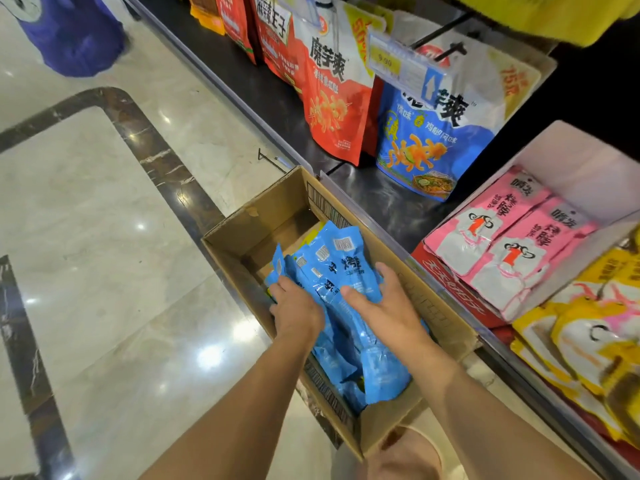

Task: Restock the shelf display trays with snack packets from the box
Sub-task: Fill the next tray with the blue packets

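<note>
- Blue packets [341,289]: lay loosely stacked inside the box [239,233].
- Left hand [296,308]: fingers curled round the stack's left edge.
- Right hand [379,301]: fingers spread, curling over its right side.
- Handling: likely light, soft, slippery film; best clasped mid-length from both sides.

Beyond the brown cardboard box [239,233] you can read 魔芋爽 on the white-and-red standing pouch [332,98] and, farther off, 麻辣王子 on the red glossy pouch [273,32]. The yellow price tag [388,62] higher beyond the box shows 9.90. Right of the box, pink flat packets [512,230] carry 烤脖; inside it, blue plastic packets [332,268] bear barcode labels.
</note>
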`<act>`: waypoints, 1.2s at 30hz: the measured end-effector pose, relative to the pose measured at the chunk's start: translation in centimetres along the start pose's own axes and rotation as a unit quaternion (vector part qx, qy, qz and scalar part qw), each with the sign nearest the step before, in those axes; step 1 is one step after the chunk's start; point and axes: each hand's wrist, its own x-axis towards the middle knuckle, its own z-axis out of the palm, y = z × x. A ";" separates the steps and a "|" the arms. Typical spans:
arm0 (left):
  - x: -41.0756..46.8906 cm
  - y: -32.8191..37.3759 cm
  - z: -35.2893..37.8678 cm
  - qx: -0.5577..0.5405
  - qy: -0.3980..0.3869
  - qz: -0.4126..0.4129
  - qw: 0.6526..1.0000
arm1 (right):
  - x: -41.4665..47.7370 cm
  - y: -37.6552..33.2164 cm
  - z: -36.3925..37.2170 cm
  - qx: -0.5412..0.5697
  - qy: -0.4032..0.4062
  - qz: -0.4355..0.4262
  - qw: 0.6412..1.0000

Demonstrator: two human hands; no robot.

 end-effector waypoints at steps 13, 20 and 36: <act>-5.4 1.9 -6.1 -0.164 0.049 0.172 0.970 | -5.2 -2.8 -5.4 0.307 -0.049 0.047 0.949; -12.4 5.0 -11.5 -0.355 -0.087 0.144 0.920 | -12.1 -6.9 -9.4 0.324 -0.064 0.028 0.944; -32.8 12.4 -19.0 -0.337 -0.282 0.370 0.819 | -33.2 -10.4 -22.5 0.322 0.104 -0.086 0.937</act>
